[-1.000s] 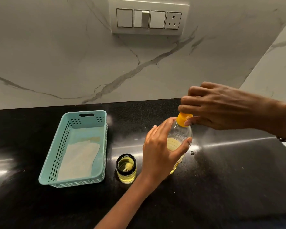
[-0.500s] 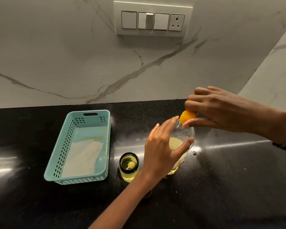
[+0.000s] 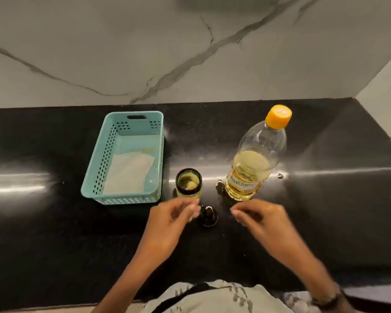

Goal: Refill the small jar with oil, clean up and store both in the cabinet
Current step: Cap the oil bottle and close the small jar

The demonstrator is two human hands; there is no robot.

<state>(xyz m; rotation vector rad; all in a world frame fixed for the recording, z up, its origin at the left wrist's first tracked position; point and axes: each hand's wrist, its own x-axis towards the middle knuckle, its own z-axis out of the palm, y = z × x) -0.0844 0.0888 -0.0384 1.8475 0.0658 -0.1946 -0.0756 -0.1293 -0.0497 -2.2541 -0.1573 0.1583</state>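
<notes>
A clear plastic oil bottle (image 3: 255,159) with its orange cap (image 3: 278,116) on stands upright on the black counter, about half full. Left of it the small dark-rimmed glass jar (image 3: 188,182) stands uncovered with yellow oil inside. The jar's black lid (image 3: 207,215) lies on the counter just in front of it. My left hand (image 3: 169,224) hovers just left of the lid, fingers loosely curled and holding nothing. My right hand (image 3: 261,220) hovers just right of the lid, in front of the bottle, also holding nothing. Both hands are motion-blurred.
A teal perforated plastic basket (image 3: 99,168) with white paper napkins (image 3: 129,172) inside stands left of the jar. Small oil drops (image 3: 280,176) glisten beside the bottle. A marble wall rises behind the counter and at the right corner.
Both hands let go of the bottle and its cap and dropped toward the near edge beside the jar lid. The camera tilted down, so the switch panel left the view.
</notes>
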